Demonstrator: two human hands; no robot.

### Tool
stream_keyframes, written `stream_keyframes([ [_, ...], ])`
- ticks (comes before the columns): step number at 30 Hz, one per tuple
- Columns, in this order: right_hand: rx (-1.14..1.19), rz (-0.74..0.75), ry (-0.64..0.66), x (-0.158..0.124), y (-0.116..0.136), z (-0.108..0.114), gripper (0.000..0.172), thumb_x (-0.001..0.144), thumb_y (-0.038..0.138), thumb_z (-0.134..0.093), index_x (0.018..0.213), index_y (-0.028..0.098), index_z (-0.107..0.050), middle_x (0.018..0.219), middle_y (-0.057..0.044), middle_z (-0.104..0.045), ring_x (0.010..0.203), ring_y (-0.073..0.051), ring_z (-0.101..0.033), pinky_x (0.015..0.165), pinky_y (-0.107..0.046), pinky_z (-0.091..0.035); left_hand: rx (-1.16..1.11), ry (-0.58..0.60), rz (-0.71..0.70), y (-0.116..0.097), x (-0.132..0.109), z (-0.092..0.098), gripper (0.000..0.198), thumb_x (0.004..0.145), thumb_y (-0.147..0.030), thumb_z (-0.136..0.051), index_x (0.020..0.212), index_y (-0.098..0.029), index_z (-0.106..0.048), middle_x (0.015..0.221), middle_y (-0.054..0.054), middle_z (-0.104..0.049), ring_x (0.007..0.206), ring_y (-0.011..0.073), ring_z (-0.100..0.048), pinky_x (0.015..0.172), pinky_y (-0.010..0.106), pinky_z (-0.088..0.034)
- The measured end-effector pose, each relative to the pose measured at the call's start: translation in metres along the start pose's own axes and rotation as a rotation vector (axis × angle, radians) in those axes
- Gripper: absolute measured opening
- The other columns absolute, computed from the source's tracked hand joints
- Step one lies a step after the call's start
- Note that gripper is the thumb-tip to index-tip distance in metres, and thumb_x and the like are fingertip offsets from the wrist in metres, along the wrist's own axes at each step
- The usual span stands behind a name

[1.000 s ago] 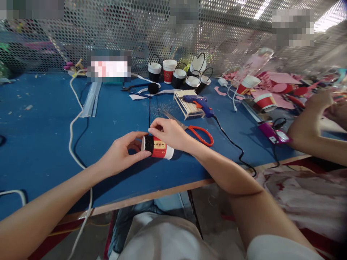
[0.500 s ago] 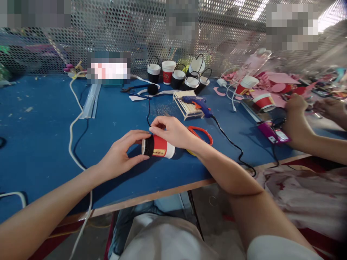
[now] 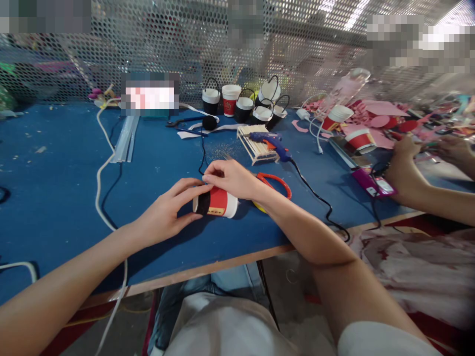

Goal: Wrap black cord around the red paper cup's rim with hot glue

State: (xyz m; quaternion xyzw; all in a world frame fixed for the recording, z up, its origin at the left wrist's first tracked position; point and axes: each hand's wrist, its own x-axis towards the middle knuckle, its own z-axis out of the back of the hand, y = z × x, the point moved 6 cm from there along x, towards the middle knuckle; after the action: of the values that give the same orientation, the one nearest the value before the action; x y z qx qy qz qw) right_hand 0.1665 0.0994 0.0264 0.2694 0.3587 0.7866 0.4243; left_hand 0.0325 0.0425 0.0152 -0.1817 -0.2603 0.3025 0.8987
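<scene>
Left fingers (image 3: 193, 192) clamped around a paper cup (image 3: 219, 199) lying sideways. Right fingers (image 3: 213, 180) pinched together on black yarn (image 3: 203, 151). Yarn ball (image 3: 210, 122) beyond, on the tabletop (image 3: 67, 178).

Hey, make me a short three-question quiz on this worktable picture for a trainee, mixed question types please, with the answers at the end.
1. True or false: the red-and-white cup held by the person's left hand stands upright.

2. Multiple choice: what does the blue glue gun lie on?
A) the scissors
B) the slatted rack
C) the purple box

3. Fill in the blank: a thin black ____ runs from the black ball toward the person's right hand.

Key:
1. False; it lies on its side.
2. B
3. strand
</scene>
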Motion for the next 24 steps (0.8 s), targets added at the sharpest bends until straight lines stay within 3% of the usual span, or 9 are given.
stream_keyframes([
  [12, 0.291, -0.015, 0.075, 0.008, -0.001, -0.008, 0.013, 0.079, 0.028, -0.059, 0.078, 0.015, -0.060, 0.076, 0.001, -0.063, 0.072, -0.010, -0.057, 0.068, -0.024, -0.045, 0.041, 0.072, 0.026, 0.000, -0.001, -0.001, 0.051, 0.086, -0.021, -0.054, 0.134, -0.025, -0.040, 0.132, 0.010, -0.045, 0.123, 0.0251, -0.048, 0.103, 0.041, -0.043],
  [16, 0.239, 0.001, 0.064, 0.010, 0.002, -0.008, 0.011, 0.078, 0.025, -0.060, 0.077, 0.014, -0.061, 0.074, 0.001, -0.063, 0.071, -0.009, -0.057, 0.068, -0.024, -0.045, 0.052, 0.055, 0.038, 0.002, 0.000, -0.002, 0.052, 0.085, -0.022, -0.056, 0.134, -0.022, -0.038, 0.132, 0.011, -0.045, 0.122, 0.0245, -0.048, 0.104, 0.041, -0.043],
  [20, 0.104, -0.015, -0.017, 0.010, -0.002, 0.004, 0.014, 0.082, 0.024, -0.055, 0.077, 0.013, -0.062, 0.073, -0.002, -0.064, 0.069, -0.010, -0.057, 0.067, -0.024, -0.045, 0.037, 0.032, 0.059, 0.004, 0.000, -0.001, 0.050, 0.084, -0.025, -0.056, 0.131, -0.019, -0.041, 0.129, 0.012, -0.048, 0.117, 0.0244, -0.053, 0.100, 0.040, -0.047],
  [24, 0.266, -0.110, -0.117, 0.004, -0.009, 0.026, 0.027, 0.092, 0.029, -0.040, 0.083, 0.013, -0.059, 0.073, -0.004, -0.064, 0.060, -0.009, -0.058, 0.056, -0.023, -0.047, 0.026, 0.020, 0.095, 0.008, -0.001, 0.000, 0.049, 0.084, -0.029, -0.057, 0.130, -0.019, -0.043, 0.129, 0.013, -0.049, 0.113, 0.0258, -0.056, 0.096, 0.040, -0.050],
])
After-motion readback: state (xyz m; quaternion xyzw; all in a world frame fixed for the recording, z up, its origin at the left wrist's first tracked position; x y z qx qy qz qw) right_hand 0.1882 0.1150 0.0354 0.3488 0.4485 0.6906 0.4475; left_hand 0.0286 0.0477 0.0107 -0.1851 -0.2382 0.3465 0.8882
